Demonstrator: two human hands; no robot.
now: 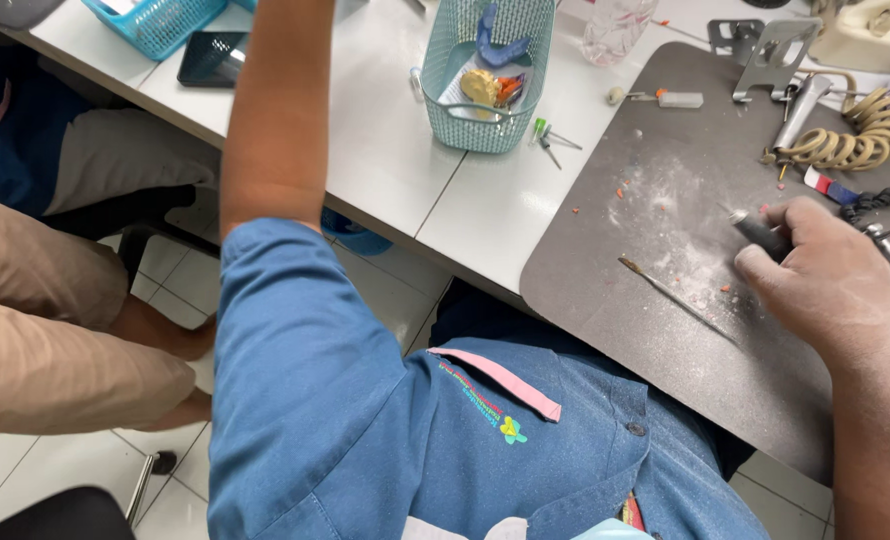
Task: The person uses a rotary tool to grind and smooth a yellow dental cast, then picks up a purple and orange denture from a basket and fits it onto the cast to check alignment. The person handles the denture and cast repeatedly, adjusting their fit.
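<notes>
Beige trousers [45, 330] of another seated person are filling the left edge, the rest of that person cut off. Just right of them, the wearer's left arm [280, 110] is stretching up across the white counter [385, 150] and leaving the top of the view, so the left hand is out of sight and its grip cannot be told. Next, a teal mesh basket [490, 75] is standing on the counter, holding a yellowish cast and a blue piece that are hard to make out. Further right, a grey mat [605, 300], dusted with white powder and red crumbs, is carrying a thin metal tool [675, 297] lying loose. At the right, the dusty right hand [830, 285] is curling its fingers around a dark handpiece [760, 232], only its front end showing beyond the fingers. Behind it, a coiled beige cord [860, 135] is lying on the mat.
</notes>
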